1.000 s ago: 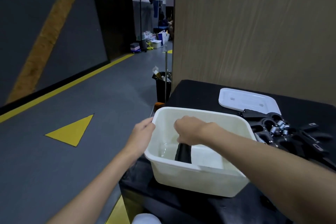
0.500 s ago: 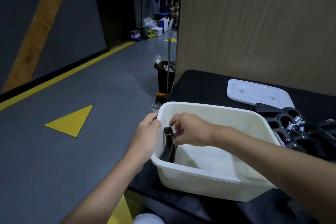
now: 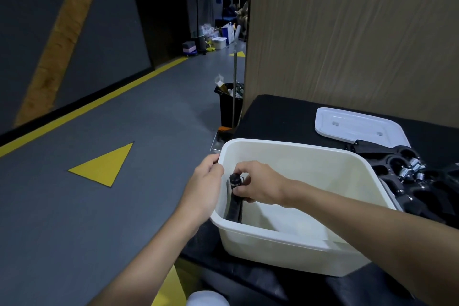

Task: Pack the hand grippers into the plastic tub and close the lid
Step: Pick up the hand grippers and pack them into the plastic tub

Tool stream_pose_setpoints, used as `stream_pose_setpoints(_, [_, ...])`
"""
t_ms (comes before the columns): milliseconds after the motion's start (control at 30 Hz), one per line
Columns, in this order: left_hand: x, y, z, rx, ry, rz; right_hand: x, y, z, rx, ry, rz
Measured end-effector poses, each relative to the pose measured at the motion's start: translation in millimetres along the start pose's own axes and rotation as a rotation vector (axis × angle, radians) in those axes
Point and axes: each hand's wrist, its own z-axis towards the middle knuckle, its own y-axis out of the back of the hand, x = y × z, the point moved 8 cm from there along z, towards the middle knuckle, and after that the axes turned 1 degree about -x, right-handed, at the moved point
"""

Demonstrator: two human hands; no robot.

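Two hands: both at the 9 o'clock wall of the white rectangular plastic tub [image 3: 293, 251].
Left hand [image 3: 203, 191]: outside that wall, fingers curled onto the rim near the far corner, gripping it.
Right hand [image 3: 258, 186]: inside the tub, fingers and thumb closed round the top of the black hand gripper [image 3: 234, 208].
Gripper position: upright against the inner 9 o'clock wall, lower end hidden by the near wall.
Pile of black spring grippers [image 3: 409, 176]: on the black table [image 3: 278, 117], just beside the tub at 3 o'clock.
Flat white plastic lid [image 3: 357, 124]: off, on the table at 1 o'clock.
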Motion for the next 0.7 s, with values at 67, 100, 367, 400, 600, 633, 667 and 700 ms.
stream_pose_setpoints(67, [0.4, -0.5, 1.0, 0.002, 0.0, 0.01, -5.4, -0.9, -1.0, 0.007, -0.021, 0.055])
stream_pose_setpoints(100, [0.5, -0.7, 1.3, 0.004, -0.003, 0.016, -7.4, -1.8, -0.6, 0.013, -0.033, 0.069])
stream_pose_setpoints(367, [0.1, -2.0, 1.9, 0.021, -0.013, 0.049, -12.2, -7.6, 3.2, 0.034, -0.105, 0.112])
stream_pose_setpoints(400, [0.3, -2.0, 2.5, 0.021, -0.012, 0.052, -11.2, -8.0, 3.7, 0.045, -0.11, 0.108])
stream_pose_setpoints(600, [-2.4, -3.2, 0.8, 0.022, -0.034, 0.103, -13.1, -8.2, 1.5, 0.075, -0.138, 0.113])
stream_pose_setpoints(633, [-2.2, -3.5, 0.9, 0.019, -0.034, 0.101, -12.0, -8.8, 1.1, 0.075, -0.135, 0.097])
stream_pose_setpoints(667, [-1.9, -3.5, 1.3, 0.015, -0.033, 0.097, -9.8, -9.3, 1.9, 0.074, -0.123, 0.065])
stream_pose_setpoints(700, [-1.7, -3.4, 2.1, 0.011, -0.033, 0.093, -6.5, -9.6, 3.5, 0.074, -0.11, 0.024])
